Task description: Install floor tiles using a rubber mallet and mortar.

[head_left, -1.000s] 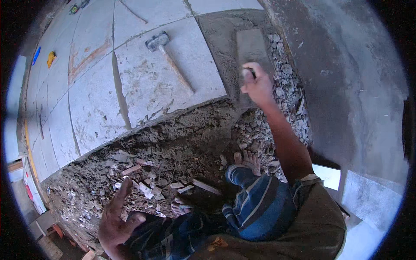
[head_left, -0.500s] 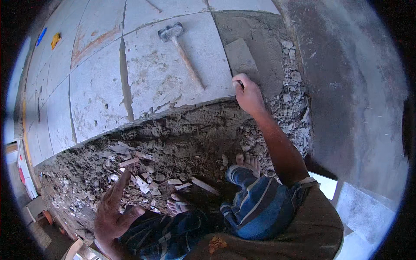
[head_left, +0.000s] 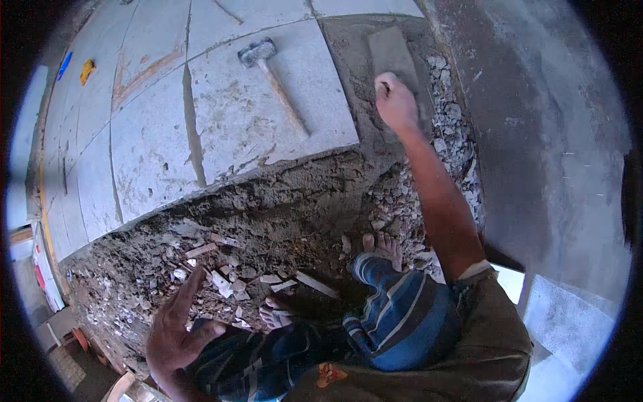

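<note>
My right hand [head_left: 395, 102] is closed round the handle of a trowel, its flat grey blade [head_left: 390, 48] lying on smooth wet mortar [head_left: 348, 50] at the upper right. The handle is mostly hidden by my fingers. To the left of that mortar is a large pale tile [head_left: 234, 114], and a hammer [head_left: 281, 90] with a metal head and wooden handle rests on it. My left hand [head_left: 175, 328] is at the lower left beside my knee, fingers stretched out, holding nothing.
Rough mortar and soil [head_left: 288, 201] run along the tiles' near edge. Broken rubble [head_left: 228, 281] lies around my bare feet, with more stones [head_left: 452, 120] along the grey wall [head_left: 536, 134] at right. A yellow object [head_left: 87, 72] and a blue one [head_left: 64, 65] lie far left.
My right hand has moved away from me and slightly right, taking the trowel from beside the tile's corner farther up the wet mortar. My left hand has barely moved.
</note>
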Motion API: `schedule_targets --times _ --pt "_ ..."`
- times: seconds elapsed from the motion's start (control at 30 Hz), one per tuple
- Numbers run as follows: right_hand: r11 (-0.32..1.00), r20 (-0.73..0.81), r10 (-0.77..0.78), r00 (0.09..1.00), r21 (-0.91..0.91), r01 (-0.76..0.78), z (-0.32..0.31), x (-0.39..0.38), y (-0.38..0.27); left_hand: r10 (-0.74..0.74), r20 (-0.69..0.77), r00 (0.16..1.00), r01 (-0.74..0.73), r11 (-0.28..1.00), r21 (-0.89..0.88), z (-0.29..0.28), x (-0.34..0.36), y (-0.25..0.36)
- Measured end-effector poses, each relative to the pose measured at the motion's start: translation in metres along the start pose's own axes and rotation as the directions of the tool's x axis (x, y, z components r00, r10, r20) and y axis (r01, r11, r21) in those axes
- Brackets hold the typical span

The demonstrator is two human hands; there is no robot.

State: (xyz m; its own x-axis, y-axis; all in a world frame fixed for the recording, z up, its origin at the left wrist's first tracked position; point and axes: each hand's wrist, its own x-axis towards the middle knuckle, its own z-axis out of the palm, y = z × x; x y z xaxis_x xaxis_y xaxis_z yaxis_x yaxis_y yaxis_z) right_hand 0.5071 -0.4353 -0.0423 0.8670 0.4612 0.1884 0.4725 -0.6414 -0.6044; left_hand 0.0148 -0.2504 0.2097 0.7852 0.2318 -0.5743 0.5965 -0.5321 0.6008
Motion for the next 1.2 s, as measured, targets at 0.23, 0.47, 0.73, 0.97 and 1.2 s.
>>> schedule_targets --times 0.23,0.47,0.73,0.97,1.2 --pt "0.970 0.052 -0.094 0.994 0.228 0.080 0.010 -0.017 -0.022 -0.009 -0.099 0.995 -0.002 0.995 -0.103 0.002 -0.001 0.003" --pt "0.999 0.238 0.019 0.971 0.033 -0.028 0.041 0.019 -0.059 -0.107 -0.022 0.994 0.105 0.990 -0.090 -0.001 0.015 0.001" --pt "0.997 0.266 0.049 0.963 -0.075 -0.030 0.091 0.095 -0.059 -0.097 0.023 0.995 0.100 0.984 -0.149 -0.001 0.025 -0.002" --pt "0.993 0.357 0.072 0.931 -0.114 -0.033 0.057 0.055 -0.059 -0.060 -0.013 0.998 0.059 0.997 -0.046 0.002 0.008 0.000" --pt "0.998 0.144 -0.066 0.987 0.019 0.064 0.038 0.094 -0.078 -0.062 -0.019 0.998 0.059 0.990 -0.131 0.003 -0.021 0.013"
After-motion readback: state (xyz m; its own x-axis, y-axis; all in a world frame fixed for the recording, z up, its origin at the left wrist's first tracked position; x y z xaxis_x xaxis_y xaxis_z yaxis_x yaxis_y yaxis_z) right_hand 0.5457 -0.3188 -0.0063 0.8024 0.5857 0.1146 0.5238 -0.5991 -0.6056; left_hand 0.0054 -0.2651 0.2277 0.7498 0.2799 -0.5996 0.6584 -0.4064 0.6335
